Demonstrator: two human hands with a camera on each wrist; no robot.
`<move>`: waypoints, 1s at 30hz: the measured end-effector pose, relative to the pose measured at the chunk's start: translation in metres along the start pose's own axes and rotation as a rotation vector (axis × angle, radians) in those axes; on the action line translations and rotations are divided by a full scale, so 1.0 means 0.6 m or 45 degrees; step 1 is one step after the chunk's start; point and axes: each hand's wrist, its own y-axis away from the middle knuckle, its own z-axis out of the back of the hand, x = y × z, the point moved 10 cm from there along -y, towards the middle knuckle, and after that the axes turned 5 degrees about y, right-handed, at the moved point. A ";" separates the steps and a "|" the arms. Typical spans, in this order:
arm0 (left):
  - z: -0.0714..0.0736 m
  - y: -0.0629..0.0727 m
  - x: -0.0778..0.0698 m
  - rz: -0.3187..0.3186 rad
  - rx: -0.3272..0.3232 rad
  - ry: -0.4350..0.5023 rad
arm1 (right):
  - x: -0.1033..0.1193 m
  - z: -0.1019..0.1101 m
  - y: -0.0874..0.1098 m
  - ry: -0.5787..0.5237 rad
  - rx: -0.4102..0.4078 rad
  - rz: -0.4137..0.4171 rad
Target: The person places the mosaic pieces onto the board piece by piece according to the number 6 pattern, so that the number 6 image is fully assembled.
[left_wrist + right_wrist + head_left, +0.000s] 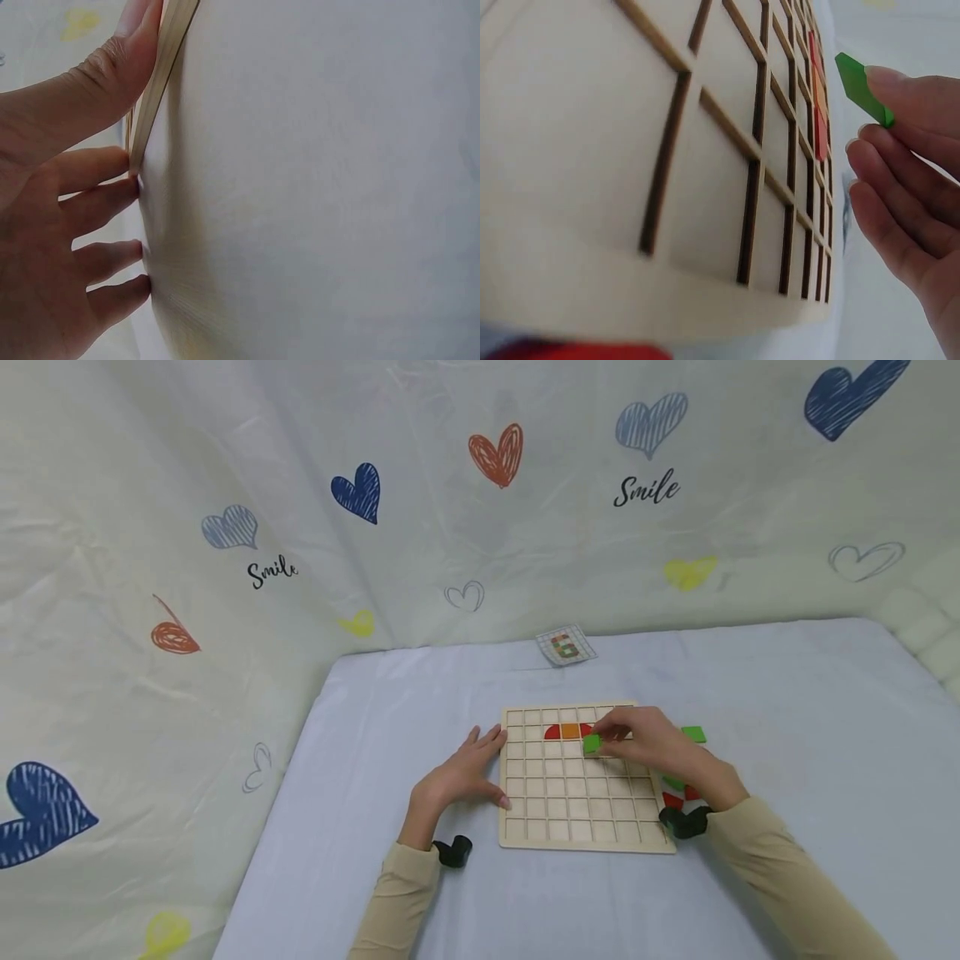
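A square wooden grid board (pixel 566 787) lies on the white cloth. Near its far edge one row holds a red rounded tile (pixel 552 732), an orange square tile (pixel 570 731) and another red tile (pixel 586 729). My right hand (pixel 656 745) pinches a green square tile (pixel 861 90) between thumb and fingers, just above the board by the red tile. My left hand (pixel 463 775) rests at the board's left edge with fingers spread; its thumb (pixel 112 75) touches the wooden side in the left wrist view.
Right of the board lie a loose green tile (pixel 693 734) and several red and green pieces (pixel 672 799), partly hidden by the right wrist. A pattern card (pixel 566 647) lies at the far edge of the table. Behind it hangs a heart-printed curtain (pixel 420 552).
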 end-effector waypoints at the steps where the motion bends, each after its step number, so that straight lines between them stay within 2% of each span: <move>1: 0.000 0.000 0.000 0.002 0.001 -0.001 | 0.002 -0.003 -0.004 0.001 0.011 0.005; 11: 0.000 -0.002 -0.003 -0.002 -0.009 -0.002 | 0.019 -0.037 -0.038 0.013 0.096 -0.026; 19: -0.005 -0.009 0.004 0.035 0.000 -0.032 | 0.037 -0.050 -0.054 -0.018 0.094 0.014; 24: -0.003 -0.006 0.002 0.030 0.005 -0.027 | 0.042 -0.066 -0.066 0.014 0.120 0.020; 30: 0.002 0.002 -0.006 -0.015 -0.001 0.011 | 0.047 -0.082 -0.073 0.100 0.156 0.030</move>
